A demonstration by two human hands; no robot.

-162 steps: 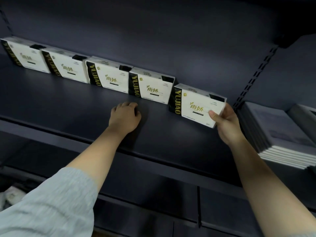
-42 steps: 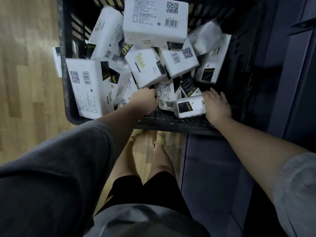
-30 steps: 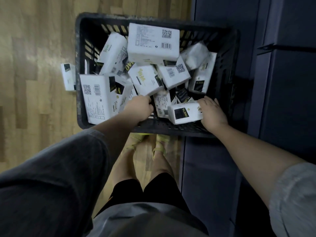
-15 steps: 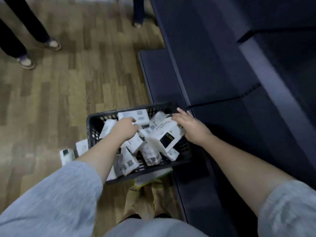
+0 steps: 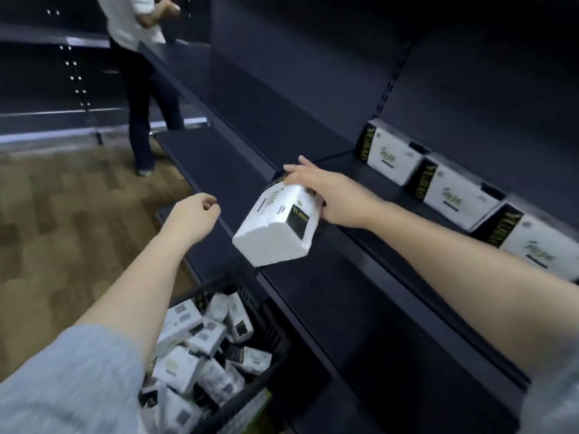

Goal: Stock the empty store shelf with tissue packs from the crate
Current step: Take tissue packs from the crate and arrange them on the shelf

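Your right hand point(image 5: 326, 195) is holding a white tissue pack point(image 5: 277, 225) near the middle of the frame, fingers spread over its upper end and the thumb side wrapped under it. The pack hangs tilted in the air, its black label panel facing you, just in front of the dark shelf point(image 5: 360, 308) that runs diagonally from the upper middle down to the lower right. It touches nothing but your hand.

Your left hand point(image 5: 192, 216) sits to the left of the pack, a little lower, apart from it. Its fingers are loosely curled and hold nothing.

At the right edge of the frame, three tissue packs already stand in a row on the shelf: the first pack point(image 5: 390, 151), the second pack point(image 5: 456, 191) just beside it, and the third pack point(image 5: 539, 249) partly cut off by the frame edge. Each shows a black stripe with gold lettering on its left end.

At the bottom of the frame, left of centre, the black crate point(image 5: 250, 388) stands on the floor against the shelving, with a jumble of loose packs point(image 5: 200, 349) inside it; your left forearm crosses above its left side.

In the upper left, another person point(image 5: 141, 73) stands on the wooden floor point(image 5: 62, 214) beside the shelving.
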